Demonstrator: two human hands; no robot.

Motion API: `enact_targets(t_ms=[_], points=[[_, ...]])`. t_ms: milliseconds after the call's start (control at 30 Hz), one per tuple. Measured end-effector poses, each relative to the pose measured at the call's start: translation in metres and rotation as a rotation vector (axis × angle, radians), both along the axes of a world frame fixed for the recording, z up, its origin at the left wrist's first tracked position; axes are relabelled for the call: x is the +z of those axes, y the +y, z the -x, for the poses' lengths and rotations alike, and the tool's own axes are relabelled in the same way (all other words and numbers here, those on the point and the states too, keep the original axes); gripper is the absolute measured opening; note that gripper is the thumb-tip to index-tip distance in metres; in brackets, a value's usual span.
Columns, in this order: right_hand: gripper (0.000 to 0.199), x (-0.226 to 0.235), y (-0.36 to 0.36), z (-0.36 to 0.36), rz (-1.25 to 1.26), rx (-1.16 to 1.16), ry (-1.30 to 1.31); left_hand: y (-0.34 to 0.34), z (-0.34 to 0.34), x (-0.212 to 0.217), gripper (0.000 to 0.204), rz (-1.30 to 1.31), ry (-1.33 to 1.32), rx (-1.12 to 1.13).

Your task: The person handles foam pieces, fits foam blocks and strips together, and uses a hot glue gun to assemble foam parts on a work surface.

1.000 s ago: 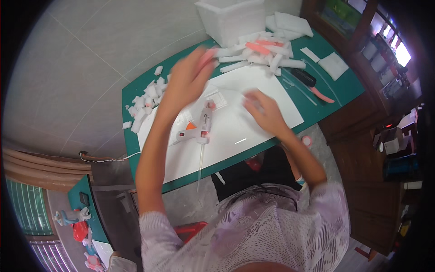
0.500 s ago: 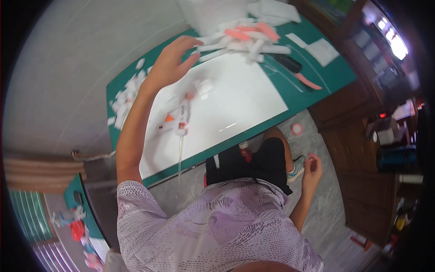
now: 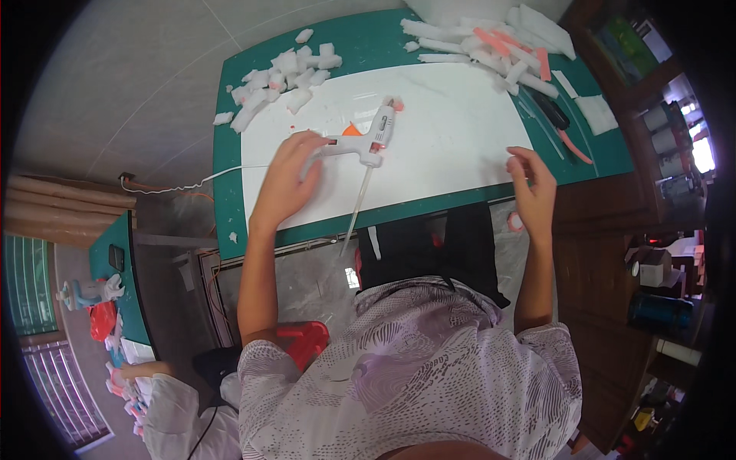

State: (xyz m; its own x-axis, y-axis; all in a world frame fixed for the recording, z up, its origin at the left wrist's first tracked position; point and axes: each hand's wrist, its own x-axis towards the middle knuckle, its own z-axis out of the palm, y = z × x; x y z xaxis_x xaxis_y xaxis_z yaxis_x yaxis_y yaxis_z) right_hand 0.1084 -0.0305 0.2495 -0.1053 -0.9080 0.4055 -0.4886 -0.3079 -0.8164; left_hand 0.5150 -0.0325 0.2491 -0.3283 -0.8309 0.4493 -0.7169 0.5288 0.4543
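Observation:
On the white board (image 3: 452,115) lies a white hot glue gun (image 3: 376,138), with an orange patch beside it. A long translucent glue stick (image 3: 359,203) pokes out of its back end and over the table's near edge. My left hand (image 3: 287,180) is at the end of the gun's handle, thumb and fingers apart; whether the fingertips touch it is unclear. Over the board's right part hovers my right hand (image 3: 534,184), empty, with its fingers loosely bent and thumb apart.
Small white foam chunks (image 3: 284,77) are piled at the far left of the green table (image 3: 230,180). White and pink foam strips (image 3: 491,50) lie far right, near a black-handled tool (image 3: 553,113) with a pink end. A white cord (image 3: 207,180) trails left. Another person's sleeve (image 3: 172,414) shows lower left.
My left hand has moved from beside the foam strips back toward the glue gun's handle. My right hand has risen from beside my leg to over the board. The view has shifted.

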Motion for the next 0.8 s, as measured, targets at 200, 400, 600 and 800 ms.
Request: enact_targets(t_ms=[200, 400, 600, 800], points=[[0.018, -0.009, 0.007, -0.027, -0.091, 0.121, 0.097, -0.038, 0.018, -0.011, 0.039, 0.014, -0.321, -0.076], [0.019, -0.009, -0.006, -0.022, -0.133, 0.105, 0.151, -0.049, 0.028, -0.008, 0.041, -0.273, -0.333, -0.071], [0.02, -0.006, -0.074, -0.042, -0.141, 0.332, 0.252, -0.055, 0.024, -0.017, 0.035, -0.201, -0.231, -0.106], [0.028, -0.033, -0.16, -0.08, -0.173, 0.547, 0.419, -0.049, 0.024, -0.028, 0.033, -0.123, -0.101, -0.065]])
